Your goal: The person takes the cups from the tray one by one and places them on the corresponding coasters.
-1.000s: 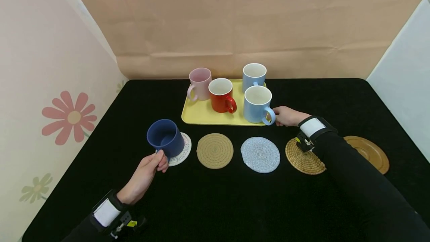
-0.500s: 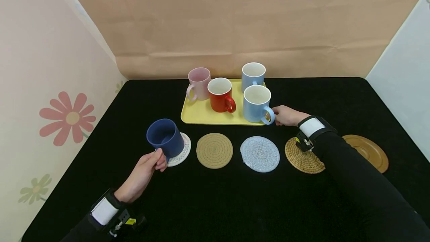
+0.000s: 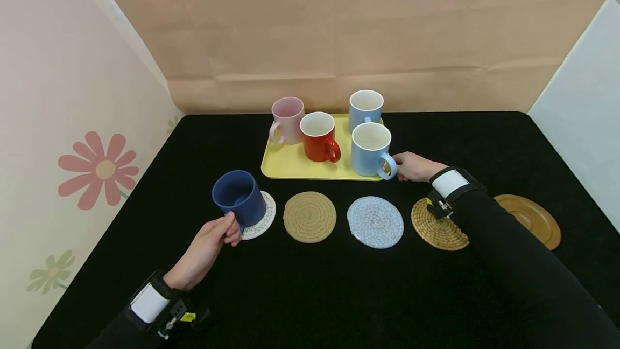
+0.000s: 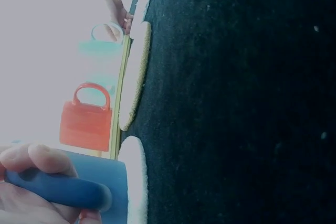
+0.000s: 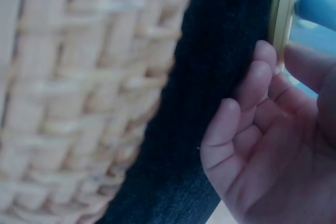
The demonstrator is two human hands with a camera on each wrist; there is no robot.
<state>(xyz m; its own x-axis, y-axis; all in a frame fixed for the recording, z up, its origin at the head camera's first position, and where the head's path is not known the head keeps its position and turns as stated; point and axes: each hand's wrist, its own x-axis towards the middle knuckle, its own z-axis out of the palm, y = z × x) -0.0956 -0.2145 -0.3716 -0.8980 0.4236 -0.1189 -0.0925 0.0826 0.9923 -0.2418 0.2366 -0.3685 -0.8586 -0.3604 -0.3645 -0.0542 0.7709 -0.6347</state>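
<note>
A dark blue mug (image 3: 239, 198) stands over the white patterned coaster (image 3: 265, 218) at the left, and in the left wrist view its base meets that coaster. My left hand (image 3: 209, 246) grips its handle (image 4: 63, 190). At the right end of the yellow tray (image 3: 290, 168), my right hand (image 3: 415, 167) pinches the rim between thumb and fingers, as the right wrist view shows. The tray bears a pink mug (image 3: 290, 123), a red mug (image 3: 317, 141) and two light blue mugs, one in front (image 3: 369, 149) and one behind (image 3: 364, 109).
Right of the white coaster lie a tan coiled coaster (image 3: 310, 217), a pale blue coaster (image 3: 375, 222), a woven straw coaster (image 3: 438, 230) and a brown round coaster (image 3: 533, 217), partly behind my right sleeve. A brown paper backdrop (image 3: 315, 31) rises behind the black table.
</note>
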